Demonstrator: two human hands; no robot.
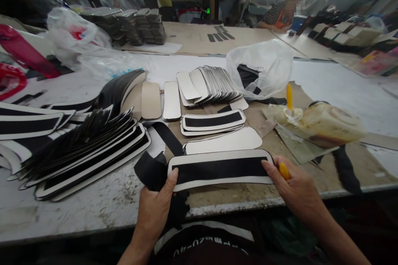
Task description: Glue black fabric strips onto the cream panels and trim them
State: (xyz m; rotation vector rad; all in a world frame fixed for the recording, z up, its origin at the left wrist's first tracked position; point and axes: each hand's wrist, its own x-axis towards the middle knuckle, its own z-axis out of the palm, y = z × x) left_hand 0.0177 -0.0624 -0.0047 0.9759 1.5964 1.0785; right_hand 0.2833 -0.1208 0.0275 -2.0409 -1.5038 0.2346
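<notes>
A long white strip-shaped panel with rounded corners and a black band down its middle point(221, 169) is stretched between both hands above the table's front edge. My left hand point(159, 201) pinches its left end, thumb on top. My right hand point(290, 180) grips the right end and also has a yellow-handled tool point(284, 171) tucked in it; the tool's other end is hidden. Just behind lie a plain white panel point(224, 140) and a small pile of black-banded panels point(213, 121). Black strip material point(152, 169) lies curled beside my left hand.
Fanned black-and-white panels point(90, 153) cover the left side. Plain pale panels point(214, 85) stand stacked behind. At right are a glue-stained plastic container point(334, 124) and a yellow-handled brush point(289, 97). A clear plastic bag point(264, 66) sits farther back. Other people work across the tables.
</notes>
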